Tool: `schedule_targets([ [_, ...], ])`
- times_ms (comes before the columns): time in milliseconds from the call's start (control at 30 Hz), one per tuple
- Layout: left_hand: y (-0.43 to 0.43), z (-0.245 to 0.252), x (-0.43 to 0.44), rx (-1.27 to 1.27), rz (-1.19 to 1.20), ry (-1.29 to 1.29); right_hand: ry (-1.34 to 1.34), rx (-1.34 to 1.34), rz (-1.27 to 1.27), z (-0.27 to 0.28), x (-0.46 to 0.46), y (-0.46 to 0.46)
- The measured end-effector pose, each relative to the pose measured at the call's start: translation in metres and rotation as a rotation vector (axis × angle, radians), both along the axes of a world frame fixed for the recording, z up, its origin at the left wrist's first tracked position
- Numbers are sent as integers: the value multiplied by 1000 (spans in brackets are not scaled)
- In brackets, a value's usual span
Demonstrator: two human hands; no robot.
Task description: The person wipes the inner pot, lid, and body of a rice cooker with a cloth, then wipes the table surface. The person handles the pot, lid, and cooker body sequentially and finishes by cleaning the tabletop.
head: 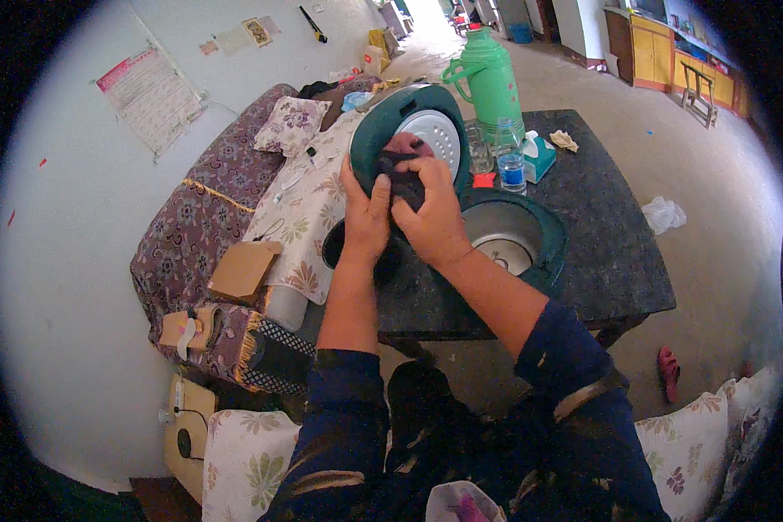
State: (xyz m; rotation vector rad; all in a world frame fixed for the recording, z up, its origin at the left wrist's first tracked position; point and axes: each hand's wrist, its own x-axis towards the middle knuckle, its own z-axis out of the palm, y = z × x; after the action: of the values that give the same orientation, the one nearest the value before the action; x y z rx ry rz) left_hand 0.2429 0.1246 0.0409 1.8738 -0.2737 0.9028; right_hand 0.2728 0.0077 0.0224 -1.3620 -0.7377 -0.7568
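Note:
My left hand [368,218] grips the near rim of a dark green appliance lid [365,137], its thumb near the cloth. The lid is tilted up, its perforated silver inner plate [449,138] facing me. Bunched in my right hand [430,212] is a dark and reddish cloth [412,147], pressed against the lid's inner side. Below stands the dark green cooker body [551,241], its top uncovered and its round metal base [502,253] showing inside. Whether the lid joins the body is hidden. A dark round vessel [331,245] sits partly behind my left wrist.
On the dark table [600,215] stand a green thermos flask [494,78], a plastic bottle [511,163] and a tissue box [540,158]. Crumpled paper [564,141] lies near the far edge. To the left is a covered sofa [202,235] with a cardboard box [243,269].

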Motion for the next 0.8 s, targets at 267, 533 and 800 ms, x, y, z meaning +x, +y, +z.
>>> schedule_targets([
  [267,-6,-2,6,45,66,7,417,-150,-55,-24,17,-31],
  [533,-8,-2,5,115,151,-10,994,707,527,-25,55,-51],
  [800,0,-5,8,131,142,-22,290,100,136,19,43,-32],
])
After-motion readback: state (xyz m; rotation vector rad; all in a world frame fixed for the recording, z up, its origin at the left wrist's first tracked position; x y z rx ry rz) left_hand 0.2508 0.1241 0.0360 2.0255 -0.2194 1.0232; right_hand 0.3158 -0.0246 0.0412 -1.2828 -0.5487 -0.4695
